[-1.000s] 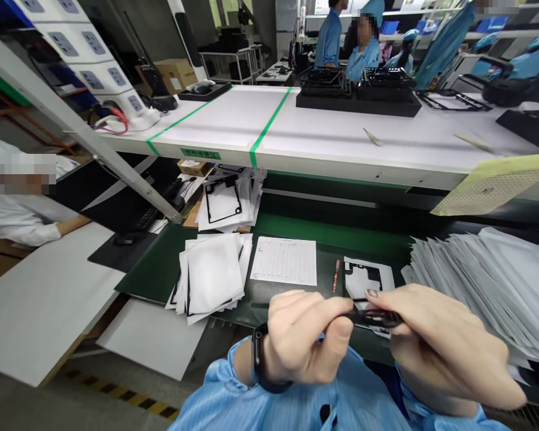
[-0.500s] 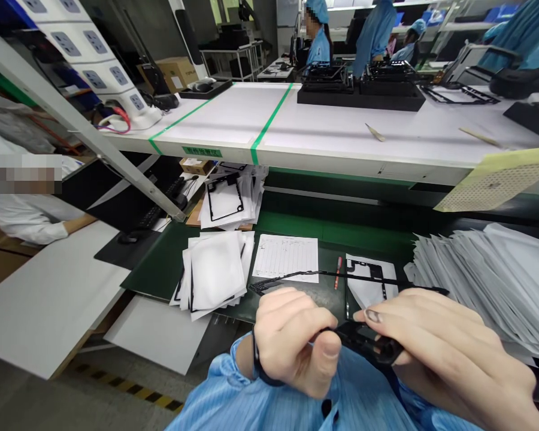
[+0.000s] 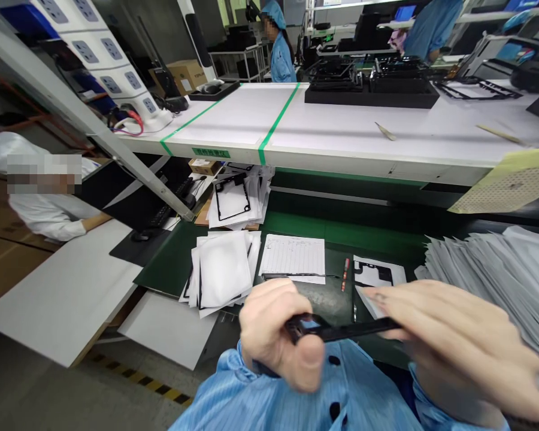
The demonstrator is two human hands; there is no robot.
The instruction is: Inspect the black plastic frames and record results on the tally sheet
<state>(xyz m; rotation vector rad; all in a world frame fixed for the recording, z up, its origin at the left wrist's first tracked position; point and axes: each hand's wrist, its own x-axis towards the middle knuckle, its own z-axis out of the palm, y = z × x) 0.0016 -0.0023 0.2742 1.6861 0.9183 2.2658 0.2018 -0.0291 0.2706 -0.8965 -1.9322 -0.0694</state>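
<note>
My left hand [image 3: 278, 338] is closed round the left end of a thin black plastic frame [image 3: 353, 331], thumb toward me. This frame is held up in front of my blue coat and seen nearly edge-on; its far edge shows as a thin dark line above the paper form. At its right end is my right hand [image 3: 462, 341], smeared by motion, with long fingers over the top and the end of the frame between fingers and thumb. Below lies the green work mat [image 3: 296, 209], with a printed form [image 3: 293, 254] and a red pen [image 3: 345, 275].
White sheets with black frames stand in stacks to the left [image 3: 224, 269] and farther back [image 3: 231, 200]. A tall sheet stack [image 3: 498, 287] is at right. Above runs a white shelf [image 3: 341, 131] with black trays [image 3: 372, 99]. A person in white [image 3: 49, 209] sits at left.
The black frame has turned from a slanted view to nearly edge-on. My left hand has moved slightly left and my right hand has shifted. The camera view has swung a little left.
</note>
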